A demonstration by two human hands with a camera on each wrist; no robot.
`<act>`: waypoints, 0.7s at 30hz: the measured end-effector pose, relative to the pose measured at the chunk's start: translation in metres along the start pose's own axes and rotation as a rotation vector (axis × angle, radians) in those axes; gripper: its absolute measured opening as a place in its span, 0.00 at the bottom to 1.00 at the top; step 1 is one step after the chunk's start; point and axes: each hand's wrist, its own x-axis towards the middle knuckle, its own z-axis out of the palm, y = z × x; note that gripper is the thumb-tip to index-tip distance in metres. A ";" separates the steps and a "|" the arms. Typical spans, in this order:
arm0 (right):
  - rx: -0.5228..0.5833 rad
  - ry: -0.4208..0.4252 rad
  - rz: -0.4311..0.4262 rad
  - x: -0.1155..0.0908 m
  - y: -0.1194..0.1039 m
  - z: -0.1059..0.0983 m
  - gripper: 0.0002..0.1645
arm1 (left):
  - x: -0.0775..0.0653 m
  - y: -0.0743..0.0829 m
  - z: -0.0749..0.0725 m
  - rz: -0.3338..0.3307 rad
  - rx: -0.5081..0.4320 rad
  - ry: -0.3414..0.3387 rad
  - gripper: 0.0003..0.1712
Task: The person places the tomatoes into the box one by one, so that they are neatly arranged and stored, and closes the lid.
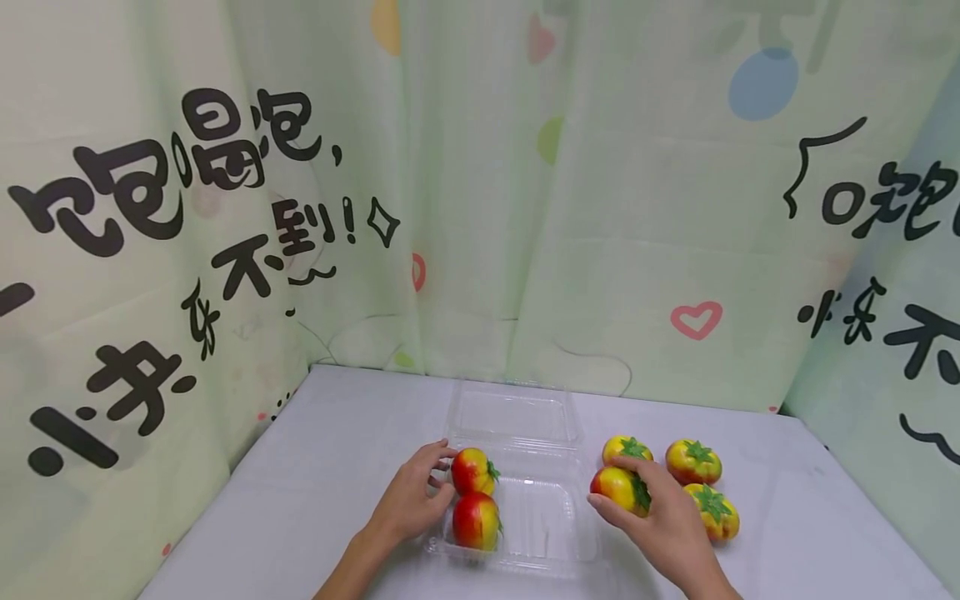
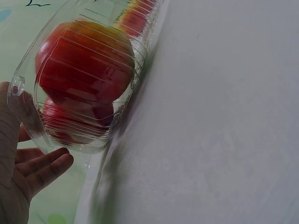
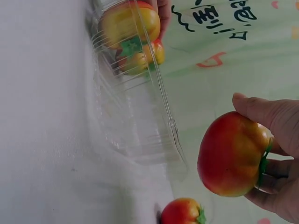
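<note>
My right hand (image 1: 667, 521) grips a red-and-yellow tomato (image 1: 617, 487) with a green leafy top, thumb on one side and fingers on the other. In the right wrist view this tomato (image 3: 231, 156) is held up beside the clear plastic box (image 3: 128, 135). At the left edge of the box (image 1: 551, 521) is my left hand (image 1: 412, 500), its fingers relaxed and spread against the rim. Two more tomatoes lie along the left side inside the box, a rear tomato (image 1: 472, 472) and a front tomato (image 1: 476, 522). Through the plastic wall, a tomato (image 2: 86, 60) shows large in the left wrist view.
The box's clear lid (image 1: 513, 417) lies folded back behind it. To the right, on the white table (image 1: 322, 467), sit a tomato (image 1: 627, 448) behind my right hand, another tomato (image 1: 693, 461) and a third tomato (image 1: 715, 510). A printed curtain (image 1: 465, 192) encloses the table.
</note>
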 end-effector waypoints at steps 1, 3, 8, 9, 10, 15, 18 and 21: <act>0.007 0.001 -0.003 0.001 -0.002 0.002 0.43 | 0.000 0.000 0.000 0.002 0.000 0.000 0.24; 0.013 0.004 -0.010 0.002 -0.006 0.005 0.42 | 0.000 0.000 0.000 0.007 0.001 0.001 0.24; 0.040 0.000 -0.026 0.006 -0.014 0.012 0.41 | -0.001 0.000 0.000 0.038 -0.016 0.018 0.23; 0.045 -0.001 -0.032 0.006 -0.015 0.013 0.41 | -0.001 0.000 -0.001 0.042 -0.021 0.020 0.23; 0.052 0.000 -0.036 0.007 -0.016 0.014 0.41 | -0.001 0.000 0.000 0.046 -0.027 0.022 0.23; 0.071 0.005 -0.045 0.009 -0.022 0.019 0.38 | -0.001 0.000 0.000 0.036 -0.035 0.012 0.23; 0.078 0.001 -0.034 0.009 -0.025 0.021 0.38 | -0.001 0.001 -0.001 0.031 -0.035 0.005 0.23; 0.087 -0.002 -0.027 0.010 -0.027 0.024 0.39 | -0.001 0.001 -0.001 0.026 -0.036 0.005 0.23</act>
